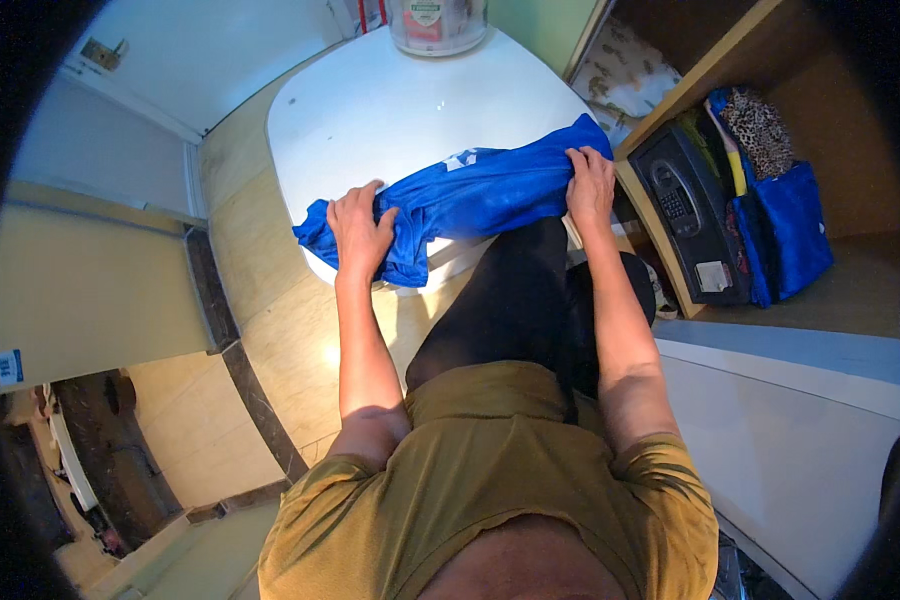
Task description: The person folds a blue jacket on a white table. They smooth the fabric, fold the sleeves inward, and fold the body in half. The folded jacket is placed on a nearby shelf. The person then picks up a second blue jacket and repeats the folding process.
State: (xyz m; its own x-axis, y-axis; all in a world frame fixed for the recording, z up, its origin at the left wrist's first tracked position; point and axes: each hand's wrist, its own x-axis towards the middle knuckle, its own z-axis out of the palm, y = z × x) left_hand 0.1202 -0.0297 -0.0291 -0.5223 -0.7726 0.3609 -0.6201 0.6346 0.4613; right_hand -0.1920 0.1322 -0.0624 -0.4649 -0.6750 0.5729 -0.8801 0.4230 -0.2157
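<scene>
A blue cloth [487, 184] with a white printed patch is stretched in lengthwise folds across the near edge of a white table [390, 105]. My left hand [361, 229] grips its bunched left end, thumb apart from the fingers; a loose corner hangs below that hand past the table edge. At the right end, the fingers of my right hand [591, 187] curl over the cloth, which reaches the table's right corner. Both palms are hidden from above.
A clear plastic container [439, 26] stands at the table's far edge. To the right, a wooden cabinet [862, 202] holds a dark keypad safe [679, 206] and folded blue fabric [791, 232]. A white door [217, 45] is at the upper left. My legs [495, 307] are close below the table.
</scene>
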